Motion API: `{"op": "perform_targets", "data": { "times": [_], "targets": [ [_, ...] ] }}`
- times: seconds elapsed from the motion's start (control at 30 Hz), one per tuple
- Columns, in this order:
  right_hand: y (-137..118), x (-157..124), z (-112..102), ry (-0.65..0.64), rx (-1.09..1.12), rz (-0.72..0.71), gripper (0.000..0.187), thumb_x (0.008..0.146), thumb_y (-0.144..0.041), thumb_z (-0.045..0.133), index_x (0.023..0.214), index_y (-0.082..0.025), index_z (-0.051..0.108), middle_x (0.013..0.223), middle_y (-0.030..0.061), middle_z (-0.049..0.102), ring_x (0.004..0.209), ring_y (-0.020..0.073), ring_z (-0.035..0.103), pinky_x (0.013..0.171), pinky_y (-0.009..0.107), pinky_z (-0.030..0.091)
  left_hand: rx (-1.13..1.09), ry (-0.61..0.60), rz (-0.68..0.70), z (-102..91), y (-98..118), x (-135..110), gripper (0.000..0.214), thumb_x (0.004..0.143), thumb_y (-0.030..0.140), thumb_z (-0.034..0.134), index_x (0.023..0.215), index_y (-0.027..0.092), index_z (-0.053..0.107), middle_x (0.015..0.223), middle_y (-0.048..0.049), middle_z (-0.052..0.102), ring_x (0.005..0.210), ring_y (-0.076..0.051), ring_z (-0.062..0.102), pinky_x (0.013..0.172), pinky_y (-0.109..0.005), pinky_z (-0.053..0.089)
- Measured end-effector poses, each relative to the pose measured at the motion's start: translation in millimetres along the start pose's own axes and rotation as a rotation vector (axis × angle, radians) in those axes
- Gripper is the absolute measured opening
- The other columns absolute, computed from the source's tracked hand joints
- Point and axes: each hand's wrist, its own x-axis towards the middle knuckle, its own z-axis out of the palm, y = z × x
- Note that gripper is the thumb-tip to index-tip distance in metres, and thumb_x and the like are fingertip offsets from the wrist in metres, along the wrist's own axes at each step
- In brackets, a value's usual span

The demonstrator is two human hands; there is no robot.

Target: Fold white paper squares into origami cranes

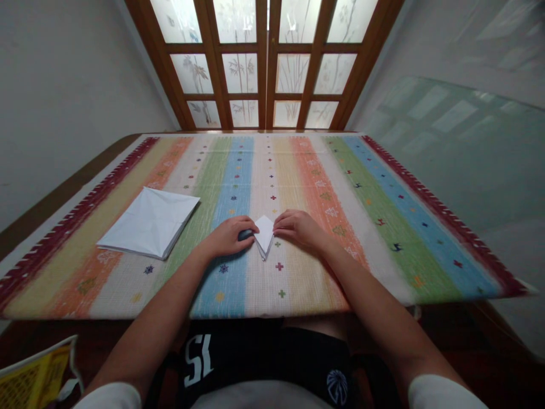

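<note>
Fingers pinch both edges — folded paper between.

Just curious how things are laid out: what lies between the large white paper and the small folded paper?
The head view shows the left hand and green- and blue-striped tablecloth between them.

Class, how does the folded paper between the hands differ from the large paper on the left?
Size: the folded paper is smaller than the large paper.
Shape: the folded paper forms a narrow kite, the large paper a broad four-sided shape.
Handling: the left hand and right hand hold the folded paper; the large paper lies untouched on the tablecloth.
Both are white.
</note>
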Motion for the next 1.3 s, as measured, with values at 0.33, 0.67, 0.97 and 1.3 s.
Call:
{"op": "perform_targets", "data": {
  "times": [0.33, 0.67, 0.97, 1.3],
  "targets": [
    [-2, 7, 11, 0.124, 0.07, 0.206, 0.018, 0.098, -0.03, 0.063, 0.089, -0.019, 0.075, 0.079, 0.0057, 0.076, 0.067, 0.0177, 0.065, 0.068, 0.029, 0.046, 0.014, 0.148, -0.17, 10.1, -3, 10, 0.019, 0.101, 0.03, 0.061, 0.116, 0.023, 0.072, 0.104, -0.0076, 0.081, 0.095, -0.025, 0.076, 0.094, -0.042, 0.059],
    [-6, 14, 22, 0.197, -0.047, 0.251, 0.008, 0.099, -0.02, 0.063, 0.094, -0.02, 0.069, 0.081, 0.003, 0.07, 0.072, 0.0175, 0.062, 0.072, 0.03, 0.043, 0.1, 0.246, -0.305, 24.4, -8, 17, 0.014, 0.099, 0.023, 0.066, 0.113, 0.024, 0.063, 0.089, -0.003, 0.075, 0.082, -0.022, 0.07, 0.079, -0.034, 0.054],
    [-18, 14, 24, 0.198, -0.164, 0.289, 0.033, 0.09, -0.022, 0.083, 0.119, -0.019, 0.069, 0.093, 0.0055, 0.072, 0.087, 0.0228, 0.065, 0.084, 0.035, 0.048, 0.269, 0.129, -0.238, 26.7, 0, 18, 0.02, 0.106, 0.024, 0.056, 0.11, 0.019, 0.075, 0.108, -0.01, 0.07, 0.086, -0.021, 0.068, 0.08, -0.033, 0.053],
    [-15, 13, 24, 0.275, 0.319, 0.225, 0.025, 0.089, -0.027, 0.074, 0.113, -0.023, 0.067, 0.104, 0.0059, 0.072, 0.078, 0.0174, 0.066, 0.074, 0.033, 0.055, 0.121, 0.2, -0.225, 26.8, 4, 16, 0.018, 0.103, 0.026, 0.058, 0.107, 0.017, 0.073, 0.09, -0.0069, 0.072, 0.08, -0.021, 0.066, 0.083, -0.034, 0.052]
  ]
}}
